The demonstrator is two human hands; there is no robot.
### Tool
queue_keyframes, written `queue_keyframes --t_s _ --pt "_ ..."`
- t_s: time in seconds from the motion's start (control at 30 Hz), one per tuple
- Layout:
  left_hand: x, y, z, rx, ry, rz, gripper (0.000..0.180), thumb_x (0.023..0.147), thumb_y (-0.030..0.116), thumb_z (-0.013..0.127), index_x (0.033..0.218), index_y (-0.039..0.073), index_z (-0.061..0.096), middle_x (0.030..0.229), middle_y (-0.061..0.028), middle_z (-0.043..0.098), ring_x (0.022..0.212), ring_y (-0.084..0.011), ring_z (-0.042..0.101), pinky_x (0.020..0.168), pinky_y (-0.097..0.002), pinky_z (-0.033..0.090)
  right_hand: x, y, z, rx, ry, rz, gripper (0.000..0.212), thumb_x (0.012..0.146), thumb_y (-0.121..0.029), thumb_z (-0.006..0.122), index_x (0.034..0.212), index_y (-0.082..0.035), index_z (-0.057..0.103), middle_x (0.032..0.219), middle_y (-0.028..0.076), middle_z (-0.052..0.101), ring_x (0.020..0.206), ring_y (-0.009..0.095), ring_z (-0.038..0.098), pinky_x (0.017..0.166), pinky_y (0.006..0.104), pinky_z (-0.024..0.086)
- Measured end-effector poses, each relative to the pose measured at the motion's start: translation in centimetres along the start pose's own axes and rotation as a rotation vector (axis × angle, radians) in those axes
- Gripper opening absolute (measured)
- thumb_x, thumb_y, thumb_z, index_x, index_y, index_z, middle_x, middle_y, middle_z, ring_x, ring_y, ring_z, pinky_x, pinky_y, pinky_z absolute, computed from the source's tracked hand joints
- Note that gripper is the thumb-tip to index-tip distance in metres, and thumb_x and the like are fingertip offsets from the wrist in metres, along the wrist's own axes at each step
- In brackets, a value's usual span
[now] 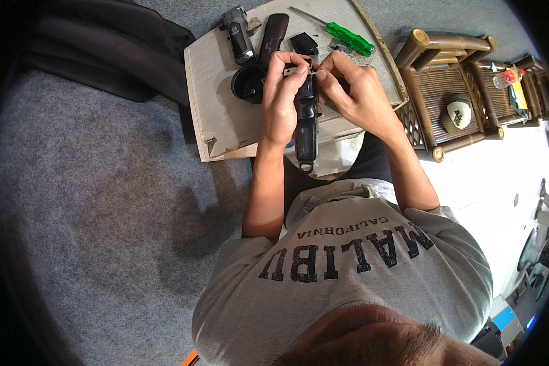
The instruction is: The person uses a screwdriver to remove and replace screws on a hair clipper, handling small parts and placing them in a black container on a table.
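Note:
A black hair clipper (307, 131) stands lengthwise between my hands, its looped end toward my lap. My left hand (280, 97) is closed round its far end, with the thumb on a small metallic part there. My right hand (361, 91) pinches thumb and fingertips together at the same end, from the right. Whatever small part lies between those fingertips is hidden. Just beyond are a dark maroon casing (274, 35) and a small black part (304, 44). A round black cup (246, 84) sits beside my left hand, and a green-handled screwdriver (351, 39) lies past my right.
A grey clipper (238, 38) lies at the far left of the light worn tabletop (216, 119). Bamboo chairs (433, 91) stand to the right, one with a cap (459, 114) on its seat. Black cloth (113, 52) spreads over the grey carpet (91, 201) at left.

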State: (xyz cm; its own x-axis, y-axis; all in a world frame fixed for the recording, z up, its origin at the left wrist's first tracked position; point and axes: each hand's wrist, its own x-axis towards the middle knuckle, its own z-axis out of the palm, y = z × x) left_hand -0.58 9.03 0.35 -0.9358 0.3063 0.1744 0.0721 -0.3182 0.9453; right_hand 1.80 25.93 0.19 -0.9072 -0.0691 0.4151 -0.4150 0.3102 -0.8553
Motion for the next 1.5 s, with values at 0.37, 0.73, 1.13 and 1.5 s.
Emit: queue_keyframes --t_s 0.37,0.73,1.13,1.5 --pt "-0.1 0.5 0.4 -0.024 0.036 -0.050 0.015 0.107 0.022 0.053 0.114 0.009 0.054 0.095 -0.0055 0.063 0.067 -0.0114 0.065 0.053 -0.0257 0.056 -0.2 0.5 0.5 0.066 0.073 -0.077 0.016 0.100 -0.015 0.072 0.105 0.000 0.069 0.070 0.008 0.070 0.062 0.016 0.070 0.058 0.0314 0.052" --pt "-0.1 0.5 0.4 -0.014 0.044 -0.056 0.017 0.106 0.024 0.054 0.115 0.010 0.054 0.093 -0.0062 0.064 0.067 -0.0128 0.068 0.050 -0.0269 0.058 -0.2 0.7 0.3 0.090 0.067 -0.054 0.014 0.100 -0.013 0.073 0.104 0.000 0.071 0.072 0.005 0.072 0.065 0.011 0.070 0.059 0.0278 0.052" --pt "0.1 0.1 0.1 0.013 0.031 -0.034 0.016 0.106 0.022 0.052 0.114 0.008 0.053 0.096 -0.0085 0.064 0.066 -0.0145 0.068 0.050 -0.0285 0.059 -0.1 0.7 0.2 0.101 0.057 0.018 0.014 0.098 -0.013 0.075 0.102 0.001 0.072 0.075 0.006 0.073 0.062 0.010 0.068 0.058 0.0266 0.052" --pt "0.2 -0.3 -0.3 0.047 0.031 -0.022 0.015 0.106 0.022 0.050 0.113 0.008 0.052 0.094 -0.0100 0.066 0.065 -0.0159 0.069 0.050 -0.0300 0.061 0.1 0.5 0.4 0.118 0.063 0.023 0.018 0.097 -0.015 0.077 0.103 0.001 0.071 0.075 0.008 0.072 0.064 0.010 0.069 0.058 0.0275 0.052"
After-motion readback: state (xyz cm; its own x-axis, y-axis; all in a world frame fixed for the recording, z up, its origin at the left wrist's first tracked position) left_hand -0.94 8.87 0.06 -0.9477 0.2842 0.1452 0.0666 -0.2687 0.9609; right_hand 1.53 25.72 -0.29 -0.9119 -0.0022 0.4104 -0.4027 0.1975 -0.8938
